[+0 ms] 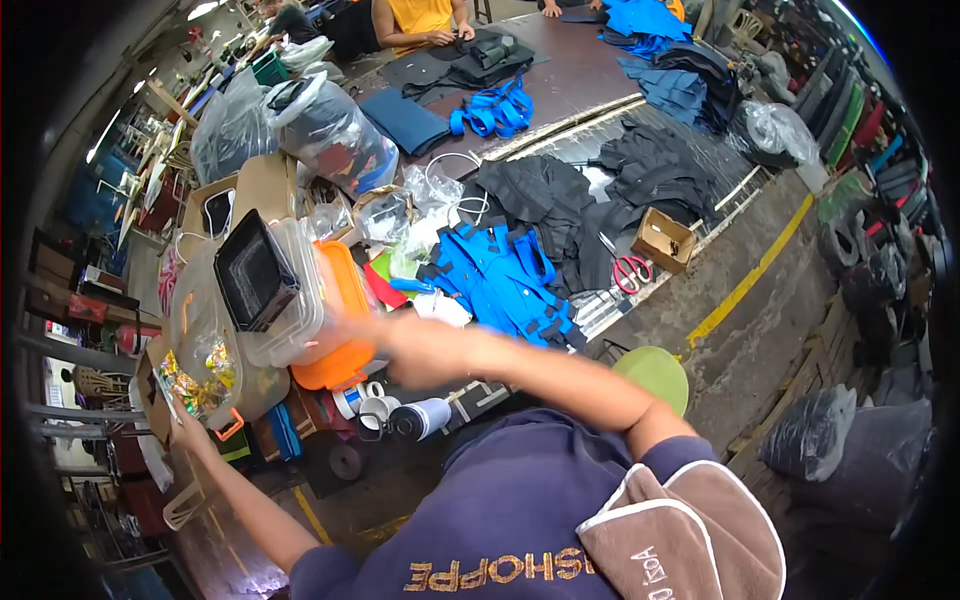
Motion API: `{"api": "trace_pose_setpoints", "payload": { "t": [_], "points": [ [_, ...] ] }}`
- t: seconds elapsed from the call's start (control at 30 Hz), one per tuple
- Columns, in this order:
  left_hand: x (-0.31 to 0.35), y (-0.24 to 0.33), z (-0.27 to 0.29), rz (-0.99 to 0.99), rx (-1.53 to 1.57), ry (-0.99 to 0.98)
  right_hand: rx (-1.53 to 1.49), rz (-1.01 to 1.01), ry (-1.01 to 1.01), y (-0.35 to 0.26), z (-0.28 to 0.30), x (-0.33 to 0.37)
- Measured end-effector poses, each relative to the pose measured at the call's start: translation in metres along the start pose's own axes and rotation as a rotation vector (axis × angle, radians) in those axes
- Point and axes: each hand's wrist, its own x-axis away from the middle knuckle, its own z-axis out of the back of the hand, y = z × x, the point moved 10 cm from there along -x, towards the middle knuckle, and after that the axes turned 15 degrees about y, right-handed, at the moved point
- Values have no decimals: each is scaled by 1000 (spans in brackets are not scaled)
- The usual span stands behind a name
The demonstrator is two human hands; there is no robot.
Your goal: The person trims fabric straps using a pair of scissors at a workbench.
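Note:
My right hand (415,350) is smeared by motion above the right side of an orange lid (335,372); its fingers cannot be made out. At the far left my left hand (187,430) is at the edge of a cardboard box (150,405), beside a clear plastic bin (265,385) holding small shiny coloured packets (200,380). The left fingers are too small and partly hidden to read. Between my arms, a clear lidded box (285,345) has a black tray (257,270) on top. Mugs (377,408) and a grey tumbler (420,418) are below my right hand.
Blue strapped pieces (495,275), dark cloth (545,205), red-handled scissors (631,274) and a small cardboard box (663,240) lie on the table. A green round stool (652,378) stands by its near edge. A person in yellow (415,22) handles dark fabric across the table.

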Motion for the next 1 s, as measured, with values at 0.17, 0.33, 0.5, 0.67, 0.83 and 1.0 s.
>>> {"api": "trace_pose_setpoints", "payload": {
  "t": [0.17, 0.33, 0.5, 0.67, 0.83, 1.0],
  "points": [
    [18, 12, 17, -243, -266, 71, 1245, 40, 422, 91, 300, 3],
    [34, 41, 33, -311, -281, -125, 2009, -469, 396, 160, 663, 196],
    [66, 8, 25, -308, -89, -311, 750, -2126, -15, 289, 684, 544],
    [1, -5, 85, -77, 16, -137, 190, -1519, -259, 376, 329, 462],
    [11, 82, 28, -218, -812, -132, -144, -1293, -69, 397, 158, 391],
    [99, 292, 3, -675, -172, -28, 156, -181, 471, 289, 289, 179]
  ]
}}
